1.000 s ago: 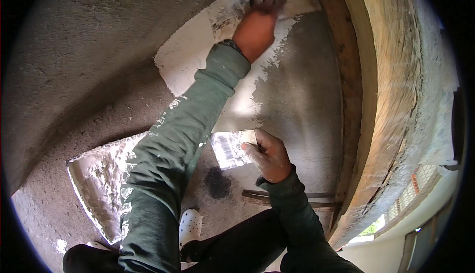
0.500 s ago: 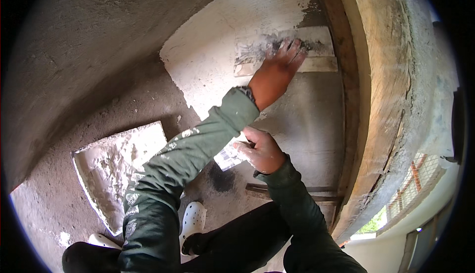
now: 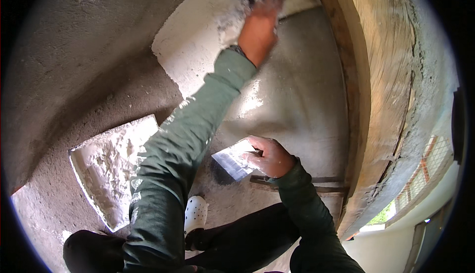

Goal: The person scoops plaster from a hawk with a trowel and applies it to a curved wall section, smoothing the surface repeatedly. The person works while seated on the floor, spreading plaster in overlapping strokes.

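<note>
Grasping a wide, smeared blade [image 3: 231, 22] with the left hand [image 3: 260, 28], up against the wall [image 3: 311, 60] — fingers blurred over it. Pinching a small metal scraper [image 3: 233, 161] between thumb and fingers of the right hand [image 3: 272, 157], well below the blade. On the wall, pale coating [image 3: 190, 40] to the left, bare grey to the right. Farther left, on rough floor [image 3: 49, 213], a shallow tray [image 3: 90, 195] of white paste [image 3: 111, 161] — partly behind the left sleeve [image 3: 170, 164]. Along the right, a thick wooden beam [image 3: 386, 50]; beyond, a mesh window [image 3: 419, 176].
</note>
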Tool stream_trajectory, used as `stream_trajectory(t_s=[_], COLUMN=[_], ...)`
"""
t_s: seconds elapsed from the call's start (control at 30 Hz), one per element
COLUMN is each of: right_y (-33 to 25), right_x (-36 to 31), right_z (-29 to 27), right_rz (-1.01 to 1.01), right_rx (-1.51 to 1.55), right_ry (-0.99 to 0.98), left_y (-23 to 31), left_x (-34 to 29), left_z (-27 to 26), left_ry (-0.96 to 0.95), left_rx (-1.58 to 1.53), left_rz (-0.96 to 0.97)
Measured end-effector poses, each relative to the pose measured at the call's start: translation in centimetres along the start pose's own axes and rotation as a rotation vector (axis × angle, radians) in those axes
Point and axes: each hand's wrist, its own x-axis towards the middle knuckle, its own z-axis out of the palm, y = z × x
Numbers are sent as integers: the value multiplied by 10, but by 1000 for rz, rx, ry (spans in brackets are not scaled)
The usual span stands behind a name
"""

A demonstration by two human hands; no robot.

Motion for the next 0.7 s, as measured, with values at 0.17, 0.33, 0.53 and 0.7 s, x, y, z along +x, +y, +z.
stream_trajectory(t_s=[0.17, 0.33, 0.53, 0.7], right_y=[33, 56, -10, -45], right_x=[-2, -18, -29, -17], right_z=[-2, -28, -40, -11], right_rz=[90, 98, -100, -562], right_rx=[18, -28, -373, -825], right_ry=[-167, 89, 674, 651], left_y=[40, 72, 10, 12], left_x=[-52, -74, -144, -132], left_z=[2, -74, -131, -166], left_ry=[-153, -124, 102, 200], left_rx=[-55, -338, -626, -993], left_rz=[-35, -653, -1086, -1265])
